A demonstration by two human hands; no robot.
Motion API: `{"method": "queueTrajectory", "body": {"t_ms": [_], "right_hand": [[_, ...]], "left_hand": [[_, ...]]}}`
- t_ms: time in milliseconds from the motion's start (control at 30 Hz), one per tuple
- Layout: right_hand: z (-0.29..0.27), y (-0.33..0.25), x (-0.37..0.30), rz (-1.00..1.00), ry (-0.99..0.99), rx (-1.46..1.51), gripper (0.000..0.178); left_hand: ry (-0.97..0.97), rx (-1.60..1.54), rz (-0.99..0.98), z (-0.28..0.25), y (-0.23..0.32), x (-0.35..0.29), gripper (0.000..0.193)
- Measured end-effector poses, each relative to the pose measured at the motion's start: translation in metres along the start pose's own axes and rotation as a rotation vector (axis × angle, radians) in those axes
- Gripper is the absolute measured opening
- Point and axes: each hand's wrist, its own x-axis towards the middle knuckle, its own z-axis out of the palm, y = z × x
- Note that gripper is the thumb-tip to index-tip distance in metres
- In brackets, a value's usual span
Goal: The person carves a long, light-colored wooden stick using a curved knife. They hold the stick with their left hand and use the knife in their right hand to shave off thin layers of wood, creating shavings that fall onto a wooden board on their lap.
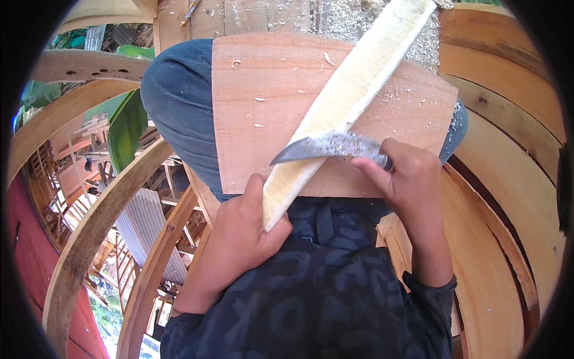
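A long pale strip of wood (353, 84) slants across a reddish board (257, 113) that rests on my lap. My left hand (242, 224) is closed round the strip's near end, thumb on one side and fingers on the other. In my right hand (412, 176) is a curved knife (335, 146), held by its handle, which the fingers mostly hide. The blade lies over the strip above my left hand, its tip pointing left, with whitish shavings stuck along it. Whether the edge bites into the wood, I cannot tell.
Wood shavings (341, 18) cover the planks beyond the board, and a few curls lie on it. Curved planks (508, 137) rise at my right. Curved wooden ribs (84, 257) stand at my left, with a green leaf (127, 128) and a corrugated sheet (149, 230) beyond.
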Motion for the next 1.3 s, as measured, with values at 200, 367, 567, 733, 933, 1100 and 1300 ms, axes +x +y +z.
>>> {"method": "queueTrajectory", "body": {"t_ms": [200, 367, 567, 733, 933, 1100, 1300], "right_hand": [[0.003, -0.001, 0.000, 0.028, 0.034, -0.022, 0.057], [-0.006, 0.008, 0.004, 0.025, 0.018, -0.118, 0.055], [-0.004, -0.007, -0.008, 0.007, -0.008, -0.088, 0.054], [0.001, -0.005, -0.009, -0.013, 0.029, -0.094, 0.056], [-0.002, 0.005, -0.003, 0.124, 0.027, -0.092, 0.055], [0.001, 0.011, -0.011, 0.060, 0.038, -0.118, 0.056], [0.008, 0.009, -0.015, -0.041, 0.107, -0.110, 0.055]], "left_hand": [[-0.003, 0.028, 0.029, 0.002, -0.005, 0.000, 0.040], [0.033, 0.034, 0.046, 0.003, -0.002, -0.002, 0.039], [0.030, 0.048, 0.043, 0.004, -0.005, -0.003, 0.038], [0.043, 0.053, 0.050, 0.006, -0.001, 0.000, 0.037], [0.039, 0.046, 0.023, 0.007, 0.000, 0.001, 0.034], [0.033, 0.054, 0.030, 0.007, -0.001, -0.002, 0.036], [0.017, 0.064, 0.017, 0.006, 0.001, -0.002, 0.031]]}}
